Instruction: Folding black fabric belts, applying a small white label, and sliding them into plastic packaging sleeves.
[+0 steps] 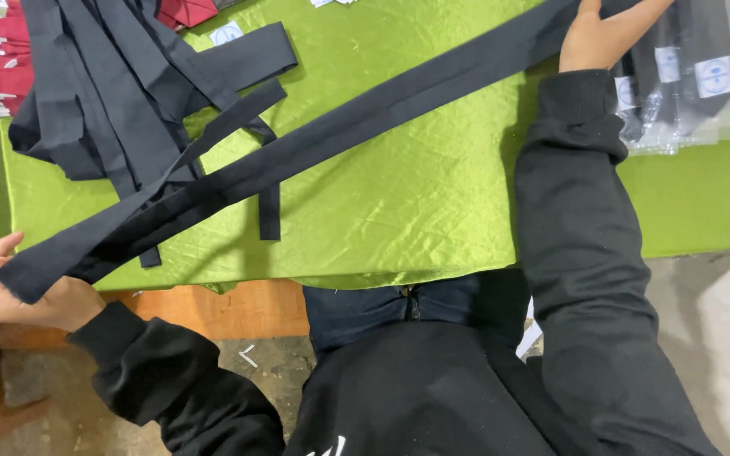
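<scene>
Black sleeves and a dark torso fill the near edge of the view. The left hand [23, 291] pinches the near end of a long black fabric strip [340, 135], fingers curled round it just off the worktop [416, 211] edge. The right hand [606, 34] lies spread, palm pressing the strip's far end flat beside a stack of clear bagged items [694, 84]. The strip stretches diagonally across the shiny green cloth. To do this well, keep it taut and its edges aligned, without twists. A heap of similar black strips [103, 93] overlaps it at left, so how many layers the left hand grips is probably unclear; the right fingertips are cut off.
</scene>
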